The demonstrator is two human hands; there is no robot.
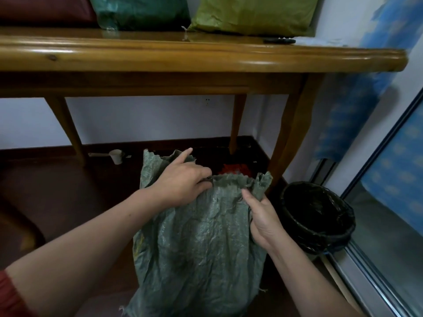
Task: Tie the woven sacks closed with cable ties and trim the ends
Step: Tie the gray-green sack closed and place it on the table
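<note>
grey-green woven sack (201, 243) | upright on floor | mouth open, crumpled

A glossy wooden table (206, 56) stood against a pale wall (148, 120) — dark floor (57, 191) below, blue curtain (357, 106) at right.

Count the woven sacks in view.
4. A grey-green sack stands on the floor, its mouth held by the left hand and right hand. Three lie on the table: dark red sack, teal sack, olive sack, left to right. A red thing behind may be another.
</note>
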